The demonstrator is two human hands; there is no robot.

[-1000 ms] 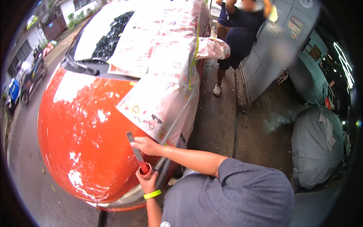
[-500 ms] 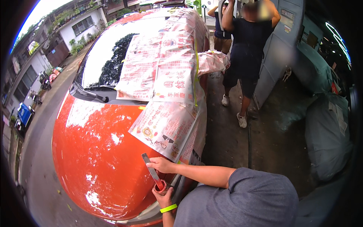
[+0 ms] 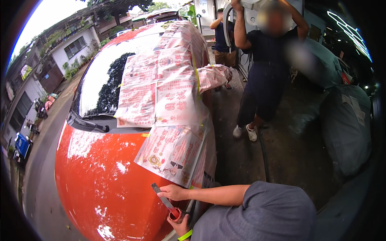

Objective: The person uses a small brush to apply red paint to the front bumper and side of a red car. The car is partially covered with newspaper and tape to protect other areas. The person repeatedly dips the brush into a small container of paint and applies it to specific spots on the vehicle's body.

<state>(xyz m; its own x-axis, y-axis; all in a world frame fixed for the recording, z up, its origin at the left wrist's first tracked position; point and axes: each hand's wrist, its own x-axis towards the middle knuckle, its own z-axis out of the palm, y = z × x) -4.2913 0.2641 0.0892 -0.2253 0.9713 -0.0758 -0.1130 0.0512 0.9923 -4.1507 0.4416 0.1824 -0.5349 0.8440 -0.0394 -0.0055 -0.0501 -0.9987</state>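
My left hand (image 3: 181, 227), a yellow-green band at its wrist, is closed around a small open cup (image 3: 175, 217) with red inside. Above it, my right hand (image 3: 173, 192) grips a flat grey stirring stick (image 3: 163, 196). The stick leans into the cup, its lower end coated red. Both hands are beside the front edge of a car's glossy orange-red hood (image 3: 96, 172). Printed paper sheets (image 3: 173, 150) cover part of the hood just beyond my right hand. How much the cup contains cannot be made out.
More printed paper (image 3: 138, 90) masks the windshield's right part and the side mirror (image 3: 213, 77). Right of the car, a person in dark clothes (image 3: 267, 76) has both arms raised; another person (image 3: 225, 38) stands behind. A hose (image 3: 263, 154) crosses the floor. Grey-covered vehicles (image 3: 348, 128) stand far right.
The view has tilted upward, so my hands sit lower in it. My stick stays in the cup. The nearer person has turned toward me and changed footing.
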